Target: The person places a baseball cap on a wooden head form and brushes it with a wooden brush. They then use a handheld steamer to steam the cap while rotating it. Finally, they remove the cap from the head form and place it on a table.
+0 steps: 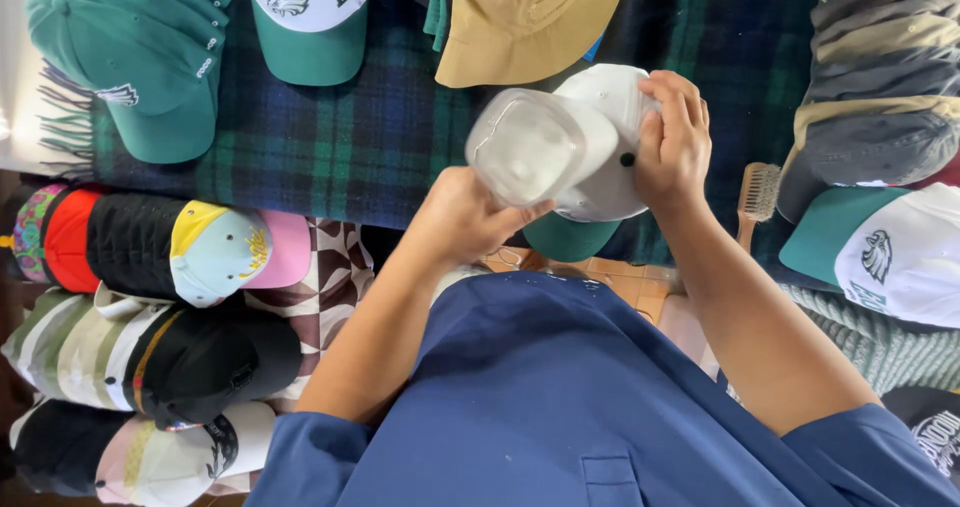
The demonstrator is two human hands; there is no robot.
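White cap [607, 157] in right grip [672, 147], wrist bent

Insert in your left hand [462, 217]: a clear, dome-shaped plastic cap form [530, 145], smooth, slightly glossy and cloudy.
Cap in your right hand [672, 147]: a white cloth baseball cap with a green brim [612, 157], matt woven cotton by its look, with a small dark top button.
Table cover: a dark green and blue plaid woollen blanket [330, 137], soft, fuzzy, fringed at its edge.
Brush: a small wooden-handled bristle brush [757, 199], pale bare wood with stiff, rough bristles.
Your shirt: plain blue cloth [540, 407], matt and smooth.
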